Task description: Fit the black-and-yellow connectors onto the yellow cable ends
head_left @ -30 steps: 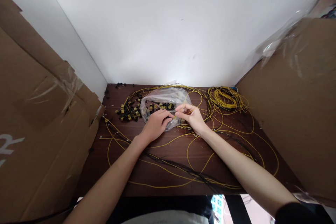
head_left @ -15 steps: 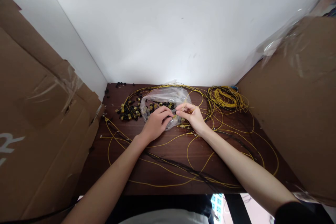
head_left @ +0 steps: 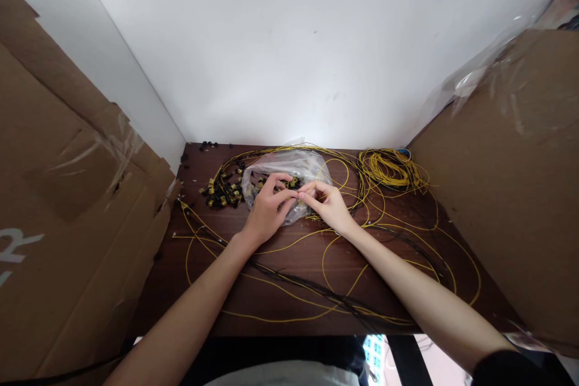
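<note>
My left hand (head_left: pixel 266 208) and my right hand (head_left: pixel 329 208) meet fingertip to fingertip above a clear plastic bag (head_left: pixel 265 163). The right fingers pinch a thin yellow wire, most of it hidden by the hand. Thumb and forefinger of my left hand are pressed together at the same spot; whatever lies between them is too small to make out. Small black and yellow parts lie in the bag. Left of it is a heap of black and yellow connectors (head_left: pixel 221 193) with wires arching away to the right.
A coil of yellow wire (head_left: pixel 389 170) lies at the back right. Loose yellow and black wires (head_left: pixel 312 286) cross the dark wooden table (head_left: pixel 289 325). Cardboard (head_left: pixel 67 193) stands on the left, more cardboard (head_left: pixel 511 181) on the right, and a white wall (head_left: pixel 289 60) behind.
My left fingers have moved slightly and now touch the right fingertips, with the left forefinger raised less flat than before. The right hand has shifted slightly left and down.
</note>
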{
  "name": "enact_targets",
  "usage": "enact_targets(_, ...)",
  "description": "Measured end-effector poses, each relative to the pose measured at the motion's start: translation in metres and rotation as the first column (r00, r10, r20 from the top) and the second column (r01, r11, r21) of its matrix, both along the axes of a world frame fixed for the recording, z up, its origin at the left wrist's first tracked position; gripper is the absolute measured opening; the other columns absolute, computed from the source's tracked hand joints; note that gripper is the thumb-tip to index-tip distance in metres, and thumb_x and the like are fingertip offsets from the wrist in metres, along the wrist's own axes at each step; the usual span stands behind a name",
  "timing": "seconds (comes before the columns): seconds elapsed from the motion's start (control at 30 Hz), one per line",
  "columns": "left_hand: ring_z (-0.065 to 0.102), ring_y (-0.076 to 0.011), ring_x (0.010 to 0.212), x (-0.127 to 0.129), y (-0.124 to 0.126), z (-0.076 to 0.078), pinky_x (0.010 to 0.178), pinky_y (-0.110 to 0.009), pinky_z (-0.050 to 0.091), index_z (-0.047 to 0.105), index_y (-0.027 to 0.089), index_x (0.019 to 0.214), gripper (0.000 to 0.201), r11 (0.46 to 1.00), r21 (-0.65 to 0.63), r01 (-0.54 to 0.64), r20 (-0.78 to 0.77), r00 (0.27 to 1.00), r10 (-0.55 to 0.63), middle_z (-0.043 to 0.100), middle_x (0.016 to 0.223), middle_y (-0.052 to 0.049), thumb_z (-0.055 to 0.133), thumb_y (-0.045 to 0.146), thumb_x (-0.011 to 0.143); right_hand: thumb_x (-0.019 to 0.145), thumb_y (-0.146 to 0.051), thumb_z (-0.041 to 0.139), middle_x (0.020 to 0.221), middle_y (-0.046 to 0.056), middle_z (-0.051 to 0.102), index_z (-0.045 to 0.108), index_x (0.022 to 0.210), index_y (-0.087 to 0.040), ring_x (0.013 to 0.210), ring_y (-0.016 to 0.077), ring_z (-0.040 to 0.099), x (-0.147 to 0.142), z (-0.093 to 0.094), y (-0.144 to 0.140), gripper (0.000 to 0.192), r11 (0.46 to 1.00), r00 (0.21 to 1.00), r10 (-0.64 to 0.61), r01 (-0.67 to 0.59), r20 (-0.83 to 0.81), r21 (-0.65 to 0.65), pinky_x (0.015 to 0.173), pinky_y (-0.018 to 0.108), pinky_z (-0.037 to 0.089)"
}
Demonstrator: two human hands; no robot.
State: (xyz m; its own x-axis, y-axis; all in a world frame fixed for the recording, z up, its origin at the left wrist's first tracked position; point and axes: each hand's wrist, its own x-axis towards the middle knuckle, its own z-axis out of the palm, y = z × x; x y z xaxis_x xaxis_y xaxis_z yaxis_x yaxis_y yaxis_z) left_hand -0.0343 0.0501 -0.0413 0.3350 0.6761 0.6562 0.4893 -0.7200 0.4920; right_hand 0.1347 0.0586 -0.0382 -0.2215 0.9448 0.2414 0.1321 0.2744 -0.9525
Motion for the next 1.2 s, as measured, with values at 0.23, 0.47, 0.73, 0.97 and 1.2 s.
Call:
enact_targets(0.23,0.054,-0.0143,0.089,0.001,0.000,0.000,0.078,-0.034,0.052,0.063,0.018,0.092,0.017,1.000,-0.002,-0.004,0.084,0.996,0.004,0.049,0.114,-0.009,0.054,0.008,0.082,0.076,-0.045,0.062,0.059,-0.001,0.052,0.062,0.070,-0.018,0.054,0.0112,0.042,0.001,-0.003,0.000,0.028,0.999,0.999,-0.002,0.001,0.032,0.034,0.054,0.026,0.035)
enact_targets(0.47,0.056,-0.0138,0.093,0.005,-0.003,0.006,0.075,-0.029,0.056,0.056,0.019,0.110,0.031,0.996,-0.081,-0.039,0.213,0.975,0.056,0.043,0.122,-0.010,0.056,0.009,0.080,0.076,-0.045,0.062,0.060,0.000,0.056,0.061,0.068,-0.018,0.055,0.0116,0.043,0.000,0.000,-0.001,0.029,1.000,0.999,-0.020,0.020,0.030,0.004,0.055,0.027,0.035)
enact_targets(0.73,0.054,-0.0101,0.062,0.003,0.003,0.006,0.056,-0.022,0.046,0.059,0.015,0.095,0.020,0.936,-0.331,-0.120,0.332,0.914,0.234,0.061,0.076,-0.002,0.063,0.022,0.077,0.073,-0.045,0.066,0.062,0.001,0.060,0.063,0.069,-0.017,0.055,0.0118,0.049,0.001,-0.003,0.002,0.028,0.996,0.994,-0.073,0.069,-0.081,-0.050,0.056,0.026,0.040)
enact_targets(0.97,0.054,-0.0115,0.059,0.003,-0.002,0.011,0.057,-0.023,0.040,0.066,0.015,0.070,0.020,0.922,-0.362,-0.139,0.219,0.949,0.229,0.064,0.065,-0.002,0.059,0.031,0.081,0.069,-0.044,0.069,0.062,0.001,0.062,0.063,0.069,-0.017,0.053,0.0108,0.050,0.001,-0.001,0.003,0.028,0.990,0.975,-0.127,0.113,-0.184,-0.085,0.056,0.025,0.043)
enact_targets(1.2,0.050,-0.0120,0.058,0.002,0.000,0.007,0.056,-0.024,0.037,0.072,0.015,0.077,0.021,0.912,-0.377,-0.160,0.139,0.964,0.227,0.066,0.068,-0.004,0.060,0.032,0.079,0.077,-0.040,0.063,0.056,-0.002,0.051,0.063,0.071,-0.018,0.051,0.0100,0.041,-0.001,-0.002,-0.004,0.023,0.996,0.999,-0.040,0.042,-0.027,0.083,0.051,0.024,0.035)
